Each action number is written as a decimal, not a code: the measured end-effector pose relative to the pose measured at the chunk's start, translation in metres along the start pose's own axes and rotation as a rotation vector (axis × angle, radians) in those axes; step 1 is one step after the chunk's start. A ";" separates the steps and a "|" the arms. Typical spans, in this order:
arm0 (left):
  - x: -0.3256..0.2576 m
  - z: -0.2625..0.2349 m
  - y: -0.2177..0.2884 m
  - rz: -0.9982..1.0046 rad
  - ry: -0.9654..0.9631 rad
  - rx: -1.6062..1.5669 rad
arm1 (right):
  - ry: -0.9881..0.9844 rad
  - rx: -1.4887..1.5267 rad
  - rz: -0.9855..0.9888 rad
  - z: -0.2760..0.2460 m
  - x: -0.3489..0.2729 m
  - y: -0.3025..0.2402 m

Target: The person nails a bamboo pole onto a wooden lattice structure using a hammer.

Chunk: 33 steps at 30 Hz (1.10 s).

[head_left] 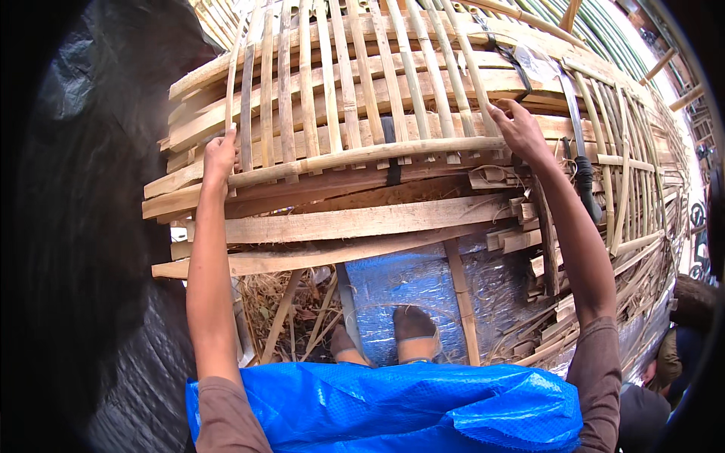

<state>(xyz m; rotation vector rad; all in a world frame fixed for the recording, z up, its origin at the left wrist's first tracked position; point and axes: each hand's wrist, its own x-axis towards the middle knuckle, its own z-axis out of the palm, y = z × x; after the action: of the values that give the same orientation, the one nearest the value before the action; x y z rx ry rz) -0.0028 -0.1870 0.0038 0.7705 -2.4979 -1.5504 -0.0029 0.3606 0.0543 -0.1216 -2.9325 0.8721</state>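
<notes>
A bamboo panel [351, 154] of several upright slats joined to a crosspiece lies in front of me on stacked planks. My left hand [220, 160] is closed round its left outer slat, close to the crosspiece's left end. At the opposite side my right hand [521, 134] has its thumb and fingers closed on the right outer slat, just above the crosspiece. The fingertips of both hands are partly hidden. A long blade with a black-wrapped handle [584, 181] rests to the right of my right hand.
Curved wooden planks [362, 220] jut out below the panel. Another bamboo lattice [623, 162] stands at the right, above split offcuts [559, 317]. Black plastic sheeting [98, 249] hangs at the left. A blue tarp [385, 408] covers my lap; another person [668, 362] is at lower right.
</notes>
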 end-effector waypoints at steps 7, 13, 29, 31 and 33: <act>-0.028 0.021 -0.010 0.079 0.255 0.019 | 0.069 0.108 0.171 0.037 0.033 -0.010; -0.047 0.000 -0.033 0.079 0.278 -0.225 | 0.207 0.300 0.073 0.042 0.003 -0.028; 0.037 0.062 0.036 0.137 0.364 0.049 | 0.503 0.151 0.020 0.037 0.090 -0.003; 0.033 0.065 0.024 0.245 0.396 0.056 | 0.484 0.138 0.006 0.037 0.089 0.001; 0.025 0.067 0.017 0.344 0.399 0.050 | 0.454 0.156 -0.022 0.034 0.081 0.002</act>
<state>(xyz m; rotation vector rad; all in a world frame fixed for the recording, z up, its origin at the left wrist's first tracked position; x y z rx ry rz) -0.0533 -0.1381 -0.0176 0.5502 -2.2330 -1.1009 -0.0868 0.3521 0.0287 -0.2416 -2.4352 0.9240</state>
